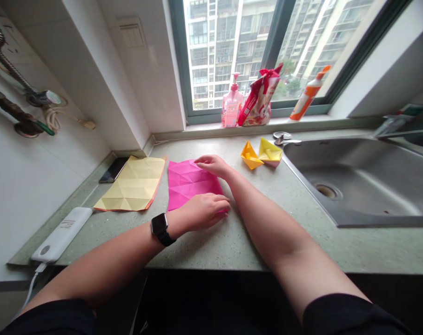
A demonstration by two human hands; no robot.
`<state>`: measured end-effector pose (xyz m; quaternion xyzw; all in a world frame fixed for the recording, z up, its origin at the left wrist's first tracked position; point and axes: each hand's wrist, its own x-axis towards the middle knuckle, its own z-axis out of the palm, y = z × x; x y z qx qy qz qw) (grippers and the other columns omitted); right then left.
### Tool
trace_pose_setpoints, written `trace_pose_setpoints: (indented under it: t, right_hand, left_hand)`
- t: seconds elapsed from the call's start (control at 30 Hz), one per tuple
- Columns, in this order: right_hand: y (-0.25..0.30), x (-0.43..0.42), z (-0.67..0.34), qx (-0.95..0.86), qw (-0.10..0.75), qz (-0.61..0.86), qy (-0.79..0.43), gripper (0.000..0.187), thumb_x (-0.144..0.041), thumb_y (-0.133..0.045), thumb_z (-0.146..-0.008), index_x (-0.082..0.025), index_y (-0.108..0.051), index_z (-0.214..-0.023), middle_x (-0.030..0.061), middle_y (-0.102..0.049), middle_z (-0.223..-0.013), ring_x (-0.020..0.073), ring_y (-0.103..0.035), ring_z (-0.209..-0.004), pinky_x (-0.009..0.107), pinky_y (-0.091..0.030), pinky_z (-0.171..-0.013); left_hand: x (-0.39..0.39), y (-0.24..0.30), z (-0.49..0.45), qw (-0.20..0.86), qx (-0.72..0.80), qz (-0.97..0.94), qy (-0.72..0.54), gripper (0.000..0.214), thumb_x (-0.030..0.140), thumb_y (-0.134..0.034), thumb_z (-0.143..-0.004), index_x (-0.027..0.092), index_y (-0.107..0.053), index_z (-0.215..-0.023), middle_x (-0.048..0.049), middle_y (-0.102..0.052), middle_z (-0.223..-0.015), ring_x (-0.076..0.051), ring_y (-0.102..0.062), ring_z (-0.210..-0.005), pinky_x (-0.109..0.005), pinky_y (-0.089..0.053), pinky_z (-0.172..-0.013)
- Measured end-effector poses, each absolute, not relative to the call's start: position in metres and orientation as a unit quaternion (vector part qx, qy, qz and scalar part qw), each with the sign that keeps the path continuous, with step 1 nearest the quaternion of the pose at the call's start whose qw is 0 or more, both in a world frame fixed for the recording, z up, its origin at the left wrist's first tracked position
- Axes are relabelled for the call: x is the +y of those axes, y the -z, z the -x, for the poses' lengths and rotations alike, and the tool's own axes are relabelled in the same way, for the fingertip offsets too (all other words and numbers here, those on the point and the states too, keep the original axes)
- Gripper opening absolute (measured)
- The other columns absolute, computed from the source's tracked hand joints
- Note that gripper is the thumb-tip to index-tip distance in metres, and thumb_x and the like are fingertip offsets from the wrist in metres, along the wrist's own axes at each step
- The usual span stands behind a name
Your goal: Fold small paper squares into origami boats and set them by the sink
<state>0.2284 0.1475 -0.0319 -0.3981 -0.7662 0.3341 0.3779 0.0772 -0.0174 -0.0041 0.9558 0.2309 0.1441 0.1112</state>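
The left hand (204,211) and right hand (213,166) rest over creased pink paper (185,182); whether either pinches it, I cannot tell. Yellow paper (132,183) lies left of both.

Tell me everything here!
Creased sheet: 1, pink, mid-counter
Paper stack: 1, yellow-topped, left
Paper boats: 2, orange, yellow, by sink
Phone: 1, black, beside stack
Cabled device: 1, white, left
Sink: 1, silver, right
Bottles: 2, pink, orange-white, windowsill
Bag: 1, red, windowsill
Window: 1, green-framed, back
Switch: 1, white, wall
Pipes: 2+, silver, left wall
Counter: 1, grey-green, below
Watch: 1, black, left wrist
Left hand: 1, bare, sheet's near side
Right hand: 1, bare, sheet's far edge
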Motion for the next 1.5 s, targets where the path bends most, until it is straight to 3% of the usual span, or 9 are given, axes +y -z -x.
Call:
trace_pose_setpoints:
  t: [0.2, 0.33, 0.5, 0.63, 0.7, 0.87, 1.0, 1.17, 1.5]
  right_hand:
    - [0.032, 0.137, -0.224, -0.809, 0.304, 0.404, -0.3, 0.021, -0.01, -0.079, -0.086, -0.021, -0.09, -0.101, 0.0064, -0.087, -0.103, 0.0199, -0.079, -0.09, 0.031, -0.061, -0.088]
    - [0.023, 0.131, -0.223, -0.839, 0.274, 0.394, -0.256, 0.025, -0.007, -0.077, -0.088, -0.022, -0.091, -0.103, 0.0063, -0.087, -0.109, 0.0199, -0.079, -0.096, 0.03, -0.06, -0.091]
    - [-0.002, 0.115, -0.219, -0.89, 0.205, 0.359, -0.193, 0.026, -0.016, -0.078, -0.093, -0.024, -0.089, -0.115, 0.0077, -0.085, -0.122, 0.0241, -0.079, -0.11, 0.033, -0.059, -0.098]
    - [-0.014, 0.096, -0.213, -0.915, 0.07, 0.341, -0.203, 0.029, -0.027, -0.075, -0.097, -0.025, -0.087, -0.124, 0.0079, -0.085, -0.123, 0.0274, -0.079, -0.106, 0.038, -0.061, -0.094]
    - [-0.011, 0.085, -0.211, -0.926, 0.045, 0.309, -0.214, 0.029, -0.032, -0.073, -0.101, -0.027, -0.085, -0.127, 0.0072, -0.081, -0.137, 0.0283, -0.075, -0.123, 0.039, -0.058, -0.106]
    - [0.016, 0.068, -0.212, -0.943, 0.041, 0.233, -0.232, 0.049, -0.043, -0.052, -0.114, -0.023, -0.068, -0.155, 0.0078, -0.056, -0.171, 0.0271, -0.039, -0.166, 0.045, -0.031, -0.137]
    - [0.04, 0.077, -0.206, -0.943, 0.038, 0.245, -0.224, 0.062, -0.052, -0.048, -0.115, -0.028, -0.045, -0.172, 0.0053, -0.032, -0.183, 0.0309, -0.018, -0.173, 0.056, -0.014, -0.14]
    - [0.056, 0.103, -0.182, -0.955, 0.073, 0.241, -0.158, 0.077, -0.061, -0.055, -0.11, -0.028, -0.035, -0.177, 0.0083, -0.028, -0.184, 0.0329, -0.02, -0.173, 0.055, -0.011, -0.14]
    - [0.063, 0.18, -0.183, -0.932, 0.093, 0.325, -0.13, 0.078, -0.067, -0.055, -0.108, -0.028, -0.042, -0.174, 0.0066, -0.034, -0.182, 0.0342, -0.026, -0.171, 0.052, -0.019, -0.14]
  left_hand:
    - [0.006, 0.016, -0.047, 0.099, 0.148, -0.977, -0.118, 0.039, 0.022, -0.052, -0.113, 0.019, -0.068, -0.148, -0.0158, -0.065, -0.158, -0.032, -0.058, -0.15, -0.053, -0.047, -0.128]
    - [0.006, 0.028, -0.04, 0.132, 0.113, -0.982, -0.075, 0.052, 0.037, -0.053, -0.114, 0.024, -0.055, -0.165, -0.0116, -0.052, -0.172, -0.036, -0.039, -0.165, -0.059, -0.028, -0.139]
    - [-0.003, 0.031, -0.043, 0.167, 0.047, -0.984, -0.049, 0.066, 0.052, -0.05, -0.114, 0.019, -0.047, -0.17, -0.0135, -0.043, -0.178, -0.038, -0.032, -0.169, -0.058, -0.02, -0.141]
    - [-0.005, 0.029, -0.042, 0.178, 0.032, -0.981, -0.063, 0.068, 0.056, -0.053, -0.112, 0.021, -0.046, -0.171, -0.0115, -0.044, -0.177, -0.038, -0.031, -0.169, -0.058, -0.019, -0.142]
    - [-0.006, 0.028, -0.041, 0.181, 0.034, -0.98, -0.069, 0.069, 0.057, -0.055, -0.112, 0.02, -0.047, -0.17, -0.0112, -0.043, -0.178, -0.038, -0.03, -0.17, -0.057, -0.019, -0.142]
    - [-0.01, 0.032, -0.042, 0.181, 0.027, -0.981, -0.061, 0.079, 0.059, -0.052, -0.113, 0.008, -0.041, -0.172, -0.016, -0.039, -0.179, -0.034, -0.026, -0.171, -0.046, -0.023, -0.142]
    - [-0.011, 0.035, -0.046, 0.17, 0.009, -0.982, -0.076, 0.084, 0.061, -0.053, -0.111, 0.004, -0.04, -0.172, -0.0193, -0.042, -0.177, -0.036, -0.031, -0.169, -0.047, -0.021, -0.142]
    - [-0.01, 0.033, -0.049, 0.162, 0.001, -0.984, -0.08, 0.085, 0.064, -0.054, -0.11, 0.004, -0.042, -0.17, -0.0202, -0.046, -0.174, -0.037, -0.035, -0.168, -0.046, -0.017, -0.143]
    - [-0.01, 0.032, -0.046, 0.175, 0.009, -0.982, -0.077, 0.084, 0.06, -0.055, -0.11, 0.009, -0.037, -0.173, -0.0168, -0.042, -0.177, -0.036, -0.034, -0.169, -0.049, -0.018, -0.143]
